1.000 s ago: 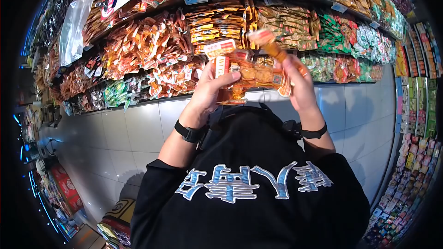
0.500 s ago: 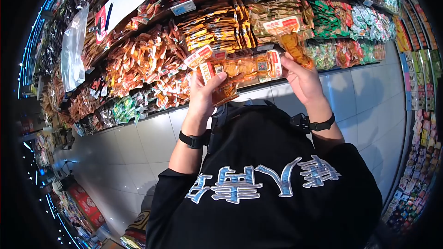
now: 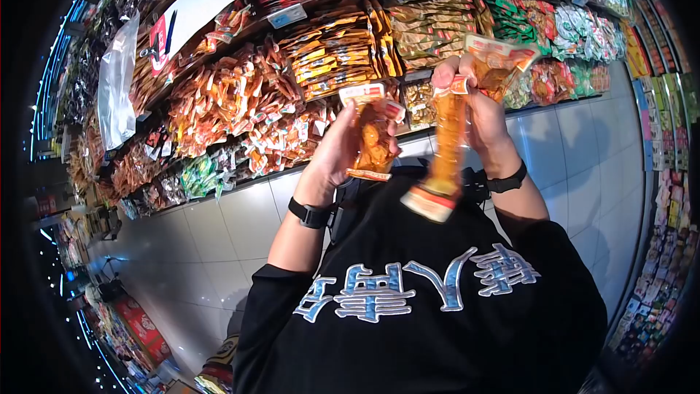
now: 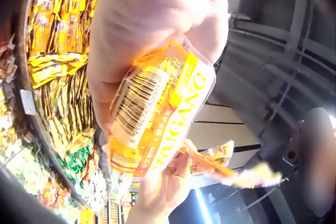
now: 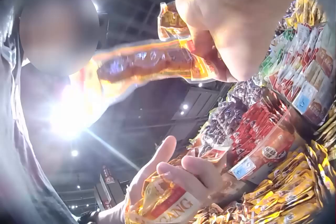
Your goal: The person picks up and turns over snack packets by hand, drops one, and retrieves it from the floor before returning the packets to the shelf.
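My left hand (image 3: 334, 149) grips vacuum-sealed snack packets (image 3: 375, 147) with brown food showing through clear film. In the left wrist view, a label (image 4: 173, 124) on one of them reads WUGANG, beside a barcode. My right hand (image 3: 487, 122) pinches the top end of a long snack packet (image 3: 447, 138), which hangs blurred in front of the shirt, its pale end lowest. Another packet (image 3: 498, 76) with a red and white top sticks out behind the right fingers. The hands are apart, both in front of the shelves.
Tiered shelves ahead hold yellow packets (image 3: 335, 47), loose orange packets (image 3: 211, 109) and green packets (image 3: 514, 22). A clear plastic bag (image 3: 117, 95) hangs at the left, near a white sheet (image 3: 208, 0) and a pen (image 3: 171, 31). Pale floor tiles (image 3: 189, 248) lie below, and more racks (image 3: 663, 124) stand at the right.
The long packet that stretched between both hands is now only in the right hand, swung down towards the shirt. The right hand has risen slightly; the left keeps its packets, now tilted more upright.
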The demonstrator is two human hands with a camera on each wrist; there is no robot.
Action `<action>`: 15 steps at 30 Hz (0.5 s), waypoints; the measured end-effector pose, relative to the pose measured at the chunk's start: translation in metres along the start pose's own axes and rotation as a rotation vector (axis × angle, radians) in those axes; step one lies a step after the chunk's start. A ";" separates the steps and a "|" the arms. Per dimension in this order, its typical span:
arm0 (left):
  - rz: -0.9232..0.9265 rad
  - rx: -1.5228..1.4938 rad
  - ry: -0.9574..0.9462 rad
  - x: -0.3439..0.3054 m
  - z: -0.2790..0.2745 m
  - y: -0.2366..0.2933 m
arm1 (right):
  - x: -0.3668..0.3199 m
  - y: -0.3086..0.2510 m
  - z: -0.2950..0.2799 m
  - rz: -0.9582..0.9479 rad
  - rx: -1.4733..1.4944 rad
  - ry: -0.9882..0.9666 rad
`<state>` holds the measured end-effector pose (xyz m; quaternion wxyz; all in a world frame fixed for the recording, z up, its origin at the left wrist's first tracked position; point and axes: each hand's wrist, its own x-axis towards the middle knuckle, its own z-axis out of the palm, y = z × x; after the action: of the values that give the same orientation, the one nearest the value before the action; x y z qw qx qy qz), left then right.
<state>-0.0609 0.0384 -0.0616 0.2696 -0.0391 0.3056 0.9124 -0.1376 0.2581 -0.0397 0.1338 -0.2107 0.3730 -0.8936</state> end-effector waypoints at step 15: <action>0.061 0.362 0.201 0.018 0.015 -0.017 | 0.004 0.011 0.030 0.030 0.094 -0.003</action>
<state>-0.0659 0.0669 -0.0631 0.2126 -0.0717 0.4908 0.8419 -0.1256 0.2309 -0.0272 0.1575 -0.2000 0.3336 -0.9077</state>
